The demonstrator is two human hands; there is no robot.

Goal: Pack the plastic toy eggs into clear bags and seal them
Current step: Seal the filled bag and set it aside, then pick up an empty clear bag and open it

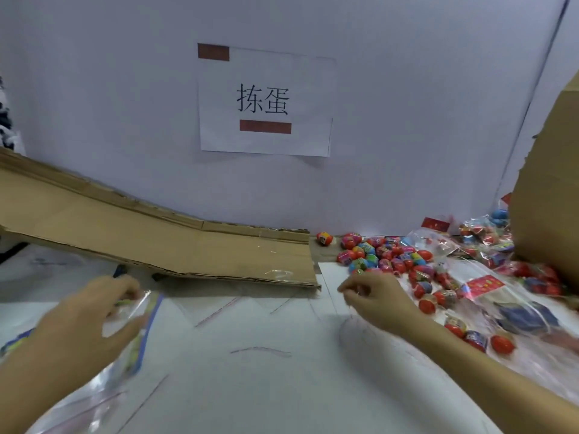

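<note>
Head view looks down over a white counter (250, 386) marked with faint pencil lines, backed by a pale wall that carries a paper sign (266, 101) with two printed characters and two dark red strips of tape. At the left, the left hand (91, 317) is blurred; its fingers and thumb curl round the top of a clear bag (125, 349) with a blue and yellow edge, and the bag trails down toward the lower left corner over the counter. At the right, the right hand (372, 296) hovers just beside the near edge of the egg pile, its fingers curled in with thumb and forefinger tips together; whether they pinch anything is too small to tell. The loose plastic toy eggs (385, 255), mostly red with blue, green and pink ones among them, lie heaped on the counter against the wall at right of centre, with one egg (324, 238) apart by the wall. Further right lie filled clear bags (482, 286) with red labels, eggs showing through them, and a few more eggs sit along the near right. A long flattened cardboard sheet (150, 242) slopes from the upper left down to the counter's middle. A cardboard box wall (548, 183) rises at the far right edge.
</note>
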